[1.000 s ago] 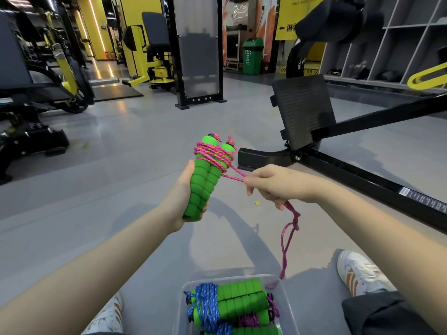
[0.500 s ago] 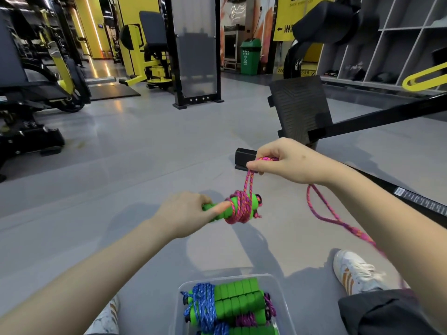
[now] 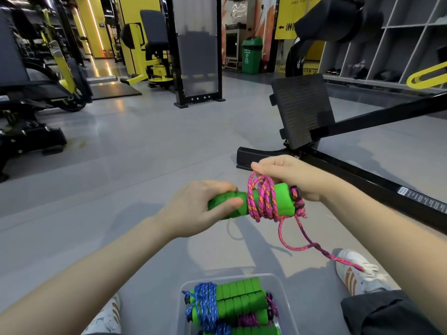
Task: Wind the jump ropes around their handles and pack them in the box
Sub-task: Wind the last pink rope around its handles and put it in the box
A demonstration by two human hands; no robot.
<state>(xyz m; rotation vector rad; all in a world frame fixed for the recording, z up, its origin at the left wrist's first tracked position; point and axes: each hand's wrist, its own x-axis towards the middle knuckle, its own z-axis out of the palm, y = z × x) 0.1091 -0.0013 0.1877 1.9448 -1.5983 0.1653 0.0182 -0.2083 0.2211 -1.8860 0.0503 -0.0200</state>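
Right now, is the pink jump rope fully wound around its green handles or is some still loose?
Partly wound. Several coils of the pink rope circle the green handles, but a loose tail hangs down toward the shoe.

Bright, even overhead light; ceiling strip lights (image 3: pixel 93 22) glare off the grey floor (image 3: pixel 135 146) at upper left; soft arm shadows on the floor; wide-angle bending at edges; green handles (image 3: pixel 232 204) slightly motion-blurred.

Bare forearms (image 3: pixel 362 228) – white sneakers (image 3: pixel 360 274), orange stripes – dark trousers (image 3: pixel 387 313), possibly grey.
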